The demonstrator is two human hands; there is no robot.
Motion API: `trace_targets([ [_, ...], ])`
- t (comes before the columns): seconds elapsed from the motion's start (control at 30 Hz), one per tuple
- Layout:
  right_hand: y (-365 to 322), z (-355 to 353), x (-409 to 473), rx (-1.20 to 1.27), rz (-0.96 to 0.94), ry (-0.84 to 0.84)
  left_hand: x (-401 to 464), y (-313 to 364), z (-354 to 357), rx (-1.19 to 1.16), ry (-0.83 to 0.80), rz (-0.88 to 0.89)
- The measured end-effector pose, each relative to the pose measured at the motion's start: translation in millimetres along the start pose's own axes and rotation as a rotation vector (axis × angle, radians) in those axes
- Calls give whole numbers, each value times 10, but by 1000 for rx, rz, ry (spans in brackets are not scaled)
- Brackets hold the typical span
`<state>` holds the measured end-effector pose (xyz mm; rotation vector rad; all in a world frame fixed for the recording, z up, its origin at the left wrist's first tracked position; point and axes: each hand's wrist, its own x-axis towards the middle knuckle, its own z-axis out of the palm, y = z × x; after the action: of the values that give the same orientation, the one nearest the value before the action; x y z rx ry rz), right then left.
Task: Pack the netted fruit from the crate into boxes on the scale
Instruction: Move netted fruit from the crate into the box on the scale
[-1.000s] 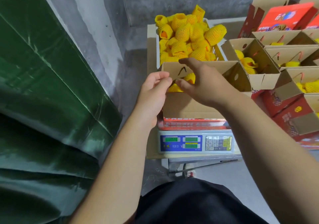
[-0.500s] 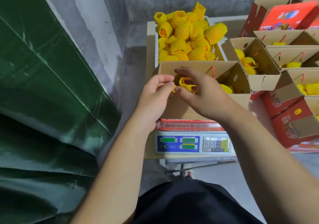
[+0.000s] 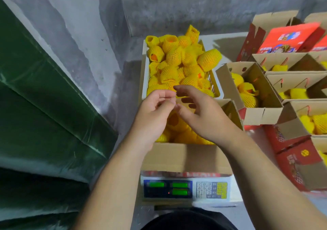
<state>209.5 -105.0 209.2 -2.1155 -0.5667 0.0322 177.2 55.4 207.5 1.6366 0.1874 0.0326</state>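
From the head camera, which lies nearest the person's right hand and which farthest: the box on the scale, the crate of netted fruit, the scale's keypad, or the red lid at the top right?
Measured from the right hand:
1. Box on the scale, directly under the hand.
2. Crate of netted fruit, just beyond it.
3. Scale's keypad, below, toward the person.
4. Red lid, far upper right.

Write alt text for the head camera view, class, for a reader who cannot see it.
Two bare hands, left hand and right hand, hover over an open cardboard box of yellow netted fruit on a scale. Behind it, a crate is heaped with more.
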Motion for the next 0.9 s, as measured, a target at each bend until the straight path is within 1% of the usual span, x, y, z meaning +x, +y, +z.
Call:
trace_targets([
  [0.07, 197, -151, 231, 20, -7, 29, 262, 34, 105, 34, 7, -1],
  [0.13, 525, -329, 531, -85, -6, 78, 554, 27, 212, 111, 12, 8],
  [0.17, 736, -427, 710, -161, 23, 90, 704, 16, 258, 161, 16, 14],
  [0.27, 1387, -695, 1282, -351, 247, 99, 1155, -40, 394, 274, 10, 26],
  [0.33, 1734, -768, 1622, -444, 334, 75, 1455, -97, 471, 367, 3, 13],
  [0.4, 1985, -734, 1890, -531, 302, -3, 1766, -184, 530, 475, 41, -18],
  [0.47, 2177, -615, 2049, -581, 257, -61, 2071, -290, 576, 615, 130, -58],
  [0.53, 2321, -481, 2086, -609, 262, -5, 2357, -360, 626, 655, 219, -163],
  [0.6, 2410, -392, 2050, -618, 252, 92, 2599, -450, 648, 692, 246, -221],
  [0.67, 2453, -385, 2034, -561, 227, 139, 2739, -570, 633, 824, 195, -195],
  [0.73, 2477, -390, 2033, -470, 204, 170, 2792, -686, 606, 945, 149, -125],
  [0.8, 2481, -369, 2032, -445, 171, 180, 2839, -766, 598, 999, 170, -72],
  [0.9, 2489, -328, 2045, -448, 142, 186, 2919, -811, 622, 1052, 172, -81],
])
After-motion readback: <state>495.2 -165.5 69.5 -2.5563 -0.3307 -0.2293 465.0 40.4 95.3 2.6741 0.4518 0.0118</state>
